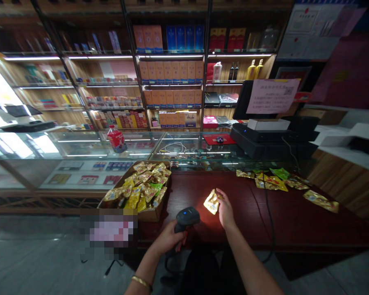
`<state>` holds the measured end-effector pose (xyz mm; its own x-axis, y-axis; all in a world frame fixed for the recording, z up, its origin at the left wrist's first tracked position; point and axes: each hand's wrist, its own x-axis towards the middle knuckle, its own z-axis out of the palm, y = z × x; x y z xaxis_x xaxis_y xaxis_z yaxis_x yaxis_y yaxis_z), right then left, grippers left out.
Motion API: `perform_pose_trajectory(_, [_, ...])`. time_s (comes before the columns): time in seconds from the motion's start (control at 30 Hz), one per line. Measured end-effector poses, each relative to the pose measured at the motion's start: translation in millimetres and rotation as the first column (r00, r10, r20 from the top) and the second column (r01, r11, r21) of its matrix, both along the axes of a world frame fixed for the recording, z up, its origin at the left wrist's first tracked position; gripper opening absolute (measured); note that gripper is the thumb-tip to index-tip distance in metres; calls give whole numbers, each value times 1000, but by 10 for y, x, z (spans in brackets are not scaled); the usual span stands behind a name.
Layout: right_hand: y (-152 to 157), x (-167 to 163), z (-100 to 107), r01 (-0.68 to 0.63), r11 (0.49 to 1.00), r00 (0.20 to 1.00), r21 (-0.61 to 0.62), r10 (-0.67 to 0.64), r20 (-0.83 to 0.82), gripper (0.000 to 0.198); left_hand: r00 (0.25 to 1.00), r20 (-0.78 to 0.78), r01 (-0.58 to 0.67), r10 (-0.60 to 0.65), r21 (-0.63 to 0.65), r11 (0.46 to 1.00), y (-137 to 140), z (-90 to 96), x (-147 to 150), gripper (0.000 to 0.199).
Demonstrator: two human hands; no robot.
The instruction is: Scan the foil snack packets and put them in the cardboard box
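Observation:
My left hand [171, 237] is wrapped round the handle of a black barcode scanner [187, 216], its head turned to the right. Light from the scanner falls on a gold snack packet [211, 202], which my right hand [226, 208] grips by its right edge just above the dark red table [199, 233]. To the left, an open cardboard box [150, 215] is heaped with gold, yellow and green packets [144, 184]. More loose packets [269, 181] lie at the table's right end, and one long gold packet [321, 200] is apart from them.
A black cable [267, 213] hangs over the table on the right. Behind stand a glass counter [135, 143] with a red-labelled bottle [116, 139], a mouse [219, 140] on a red mat, and a monitor [243, 98] with a paper sign. Shelves of boxed goods [172, 71] line the wall.

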<state>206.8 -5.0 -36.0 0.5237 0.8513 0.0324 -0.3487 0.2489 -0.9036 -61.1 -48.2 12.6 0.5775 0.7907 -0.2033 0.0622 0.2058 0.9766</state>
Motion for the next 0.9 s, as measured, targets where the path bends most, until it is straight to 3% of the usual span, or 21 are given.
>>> perform_pose_trajectory(0.2, [-4,2,-11,-16,999,998,37,18,-56,47,1000,1,15,-15,-20,1000,1,23,-7,25])
perform_pose_trajectory(0.47, [20,8,-38,30,1000,998,-10,-29,52,47,999,7,-41,41,-15,999,10,-60,-9,23])
perform_pose_trajectory(0.7, [-38,-11,-30,49,999,978,2,-49,201,58,991,32,-126,126,6,992,-28,-51,45,27])
perform_pose_trajectory(0.8, [-2,-68,124,79,997,970,-7,-75,230,60,988,34,-148,148,0,989,-37,-71,61,28])
perform_pose_trajectory(0.9, [90,-202,445,93,995,977,39,-99,188,62,984,22,-175,176,-26,984,-41,-95,76,32])
